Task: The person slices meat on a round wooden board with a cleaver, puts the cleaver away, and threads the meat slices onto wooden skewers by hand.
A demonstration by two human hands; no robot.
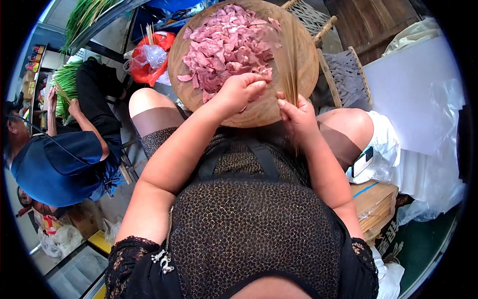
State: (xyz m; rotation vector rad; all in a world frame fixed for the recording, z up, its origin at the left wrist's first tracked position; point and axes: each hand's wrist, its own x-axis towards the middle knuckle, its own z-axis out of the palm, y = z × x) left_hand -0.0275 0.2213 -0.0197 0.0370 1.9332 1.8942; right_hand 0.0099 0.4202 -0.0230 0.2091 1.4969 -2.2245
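A heap of sliced pink meat (224, 45) lies on a round wooden board (303, 65) in front of my knees. My left hand (243, 92) is closed over the near side of the heap, its fingertips pinching a small slice of meat (267, 74). On the right, my right hand (297, 115) wraps round a bundle of thin bamboo skewers (289, 62). The skewers stick up past the fist across the board, their far ends blurred. My two hands are a short way apart, at the board's near edge.
A red plastic bag (149, 62) with skewers sits left of the board. Woven stools (346, 74) stand to its right. A phone (362, 161) lies by my right knee. At left, a seated person (59, 154) handles green stalks (66, 82). Flattened cardboard (373, 202) lies at right.
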